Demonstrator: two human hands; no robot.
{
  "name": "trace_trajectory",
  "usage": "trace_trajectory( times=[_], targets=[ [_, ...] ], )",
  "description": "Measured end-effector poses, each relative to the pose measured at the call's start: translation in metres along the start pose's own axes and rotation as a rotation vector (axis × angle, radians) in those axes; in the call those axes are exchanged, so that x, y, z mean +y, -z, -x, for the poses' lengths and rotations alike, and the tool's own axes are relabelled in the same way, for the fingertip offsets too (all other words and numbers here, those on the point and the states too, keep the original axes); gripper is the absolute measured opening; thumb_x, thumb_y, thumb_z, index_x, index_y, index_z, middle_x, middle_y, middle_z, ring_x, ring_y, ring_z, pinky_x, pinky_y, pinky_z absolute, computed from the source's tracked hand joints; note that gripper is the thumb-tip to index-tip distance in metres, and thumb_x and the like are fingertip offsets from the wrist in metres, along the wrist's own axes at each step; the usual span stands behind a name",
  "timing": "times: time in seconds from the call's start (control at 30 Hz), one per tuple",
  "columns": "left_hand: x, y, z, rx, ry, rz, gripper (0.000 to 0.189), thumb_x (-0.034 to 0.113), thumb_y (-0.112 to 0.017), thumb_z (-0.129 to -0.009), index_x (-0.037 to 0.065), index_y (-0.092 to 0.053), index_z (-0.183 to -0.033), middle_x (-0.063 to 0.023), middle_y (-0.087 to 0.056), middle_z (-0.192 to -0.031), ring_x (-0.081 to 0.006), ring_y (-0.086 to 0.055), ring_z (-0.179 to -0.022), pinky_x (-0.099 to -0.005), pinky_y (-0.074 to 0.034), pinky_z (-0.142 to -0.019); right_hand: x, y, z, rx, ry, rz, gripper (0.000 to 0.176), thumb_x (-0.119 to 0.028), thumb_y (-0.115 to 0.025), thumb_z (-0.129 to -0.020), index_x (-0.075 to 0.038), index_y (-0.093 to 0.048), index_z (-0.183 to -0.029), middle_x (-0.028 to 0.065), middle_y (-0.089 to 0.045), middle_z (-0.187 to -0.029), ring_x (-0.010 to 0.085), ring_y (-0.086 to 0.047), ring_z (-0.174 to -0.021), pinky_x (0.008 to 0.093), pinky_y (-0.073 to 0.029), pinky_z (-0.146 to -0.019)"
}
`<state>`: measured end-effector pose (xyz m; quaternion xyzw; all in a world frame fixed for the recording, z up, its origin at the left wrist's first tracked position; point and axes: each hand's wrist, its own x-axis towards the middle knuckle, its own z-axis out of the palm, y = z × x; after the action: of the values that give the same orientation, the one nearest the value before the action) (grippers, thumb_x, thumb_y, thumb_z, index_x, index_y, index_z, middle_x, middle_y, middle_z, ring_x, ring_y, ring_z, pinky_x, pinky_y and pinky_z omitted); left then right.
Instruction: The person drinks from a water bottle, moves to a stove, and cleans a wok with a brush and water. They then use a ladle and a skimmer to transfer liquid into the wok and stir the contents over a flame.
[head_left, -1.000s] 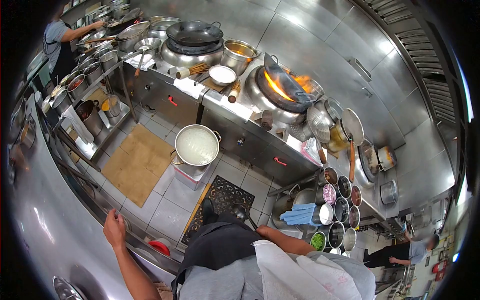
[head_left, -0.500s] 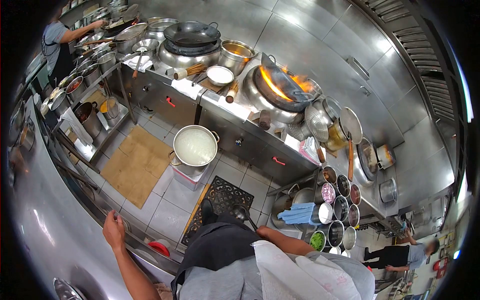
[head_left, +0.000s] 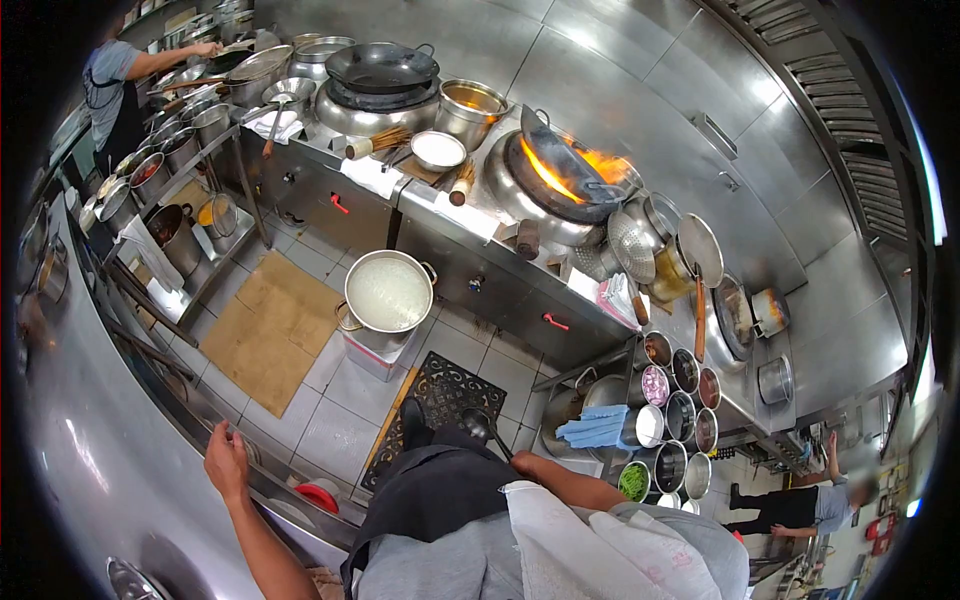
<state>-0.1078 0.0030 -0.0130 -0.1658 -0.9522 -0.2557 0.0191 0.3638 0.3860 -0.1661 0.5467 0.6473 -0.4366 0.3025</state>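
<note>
My left hand hangs beside the edge of the long steel counter, its fingers loosely bent, with nothing in it. Low in front of my apron is a dark-bowled ladle, its handle running back to my right hand. That hand is closed at the handle's end, its fingers mostly hidden. Ahead on the floor, a large two-handled pot of whitish liquid stands on a low box. On the range, a tilted wok sits in a burner with flames around it.
Another wok rests on the left burner. Several ingredient tins, one with chopped greens, stand at my right beside a blue cloth. Underfoot are a black mat and cardboard. Co-workers stand far left and far right.
The ladle's bowl has shifted slightly left. At the far right, the co-worker's arm has gone up higher. The far-left co-worker's hand has moved a little right. My left hand has barely moved.
</note>
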Motion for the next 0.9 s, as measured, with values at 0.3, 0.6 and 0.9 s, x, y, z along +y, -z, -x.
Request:
trace_trajectory(
  times=[0.3, 0.6, 0.9],
  targets=[
    [0.0, 0.0, 0.0, 0.013, -0.017, -0.008, 0.03, 0.014, -0.064, -0.085, 0.005, -0.062, -0.113, -0.0156, -0.068, -0.093, -0.0337, -0.065, -0.086, -0.0411, -0.05, -0.077, 0.004, -0.002, -0.013, 0.014, 0.001, 0.13, 0.031, -0.026, -0.073, -0.07, 0.0, -0.073, -0.087, 0.0117, -0.07, -0.084, 0.02, -0.064, -0.072, 0.0406, -0.049, -0.064],
    [-0.001, -0.001, 0.0, 0.02, -0.036, -0.012, 0.03, 0.015, -0.063, -0.085, 0.004, -0.062, -0.113, -0.0161, -0.068, -0.094, -0.034, -0.065, -0.087, -0.0413, -0.05, -0.078, 0.01, -0.001, -0.021, -0.051, 0.158, 0.351, 0.034, -0.029, -0.067, -0.072, -0.003, -0.072, -0.092, 0.0182, -0.069, -0.092, 0.0273, -0.066, -0.081, 0.0415, -0.049, -0.071],
    [0.007, 0.004, 0.001, 0.006, -0.017, -0.028, 0.03, 0.016, -0.062, -0.085, 0.004, -0.062, -0.113, -0.0165, -0.068, -0.097, -0.0345, -0.064, -0.089, -0.0417, -0.05, -0.079, -0.007, 0.002, 0.006, -0.007, -0.029, 0.113, 0.035, -0.025, -0.068, -0.074, 0.003, -0.071, -0.095, 0.0154, -0.07, -0.092, 0.0249, -0.065, -0.082, 0.0418, -0.049, -0.07]
  ],
)
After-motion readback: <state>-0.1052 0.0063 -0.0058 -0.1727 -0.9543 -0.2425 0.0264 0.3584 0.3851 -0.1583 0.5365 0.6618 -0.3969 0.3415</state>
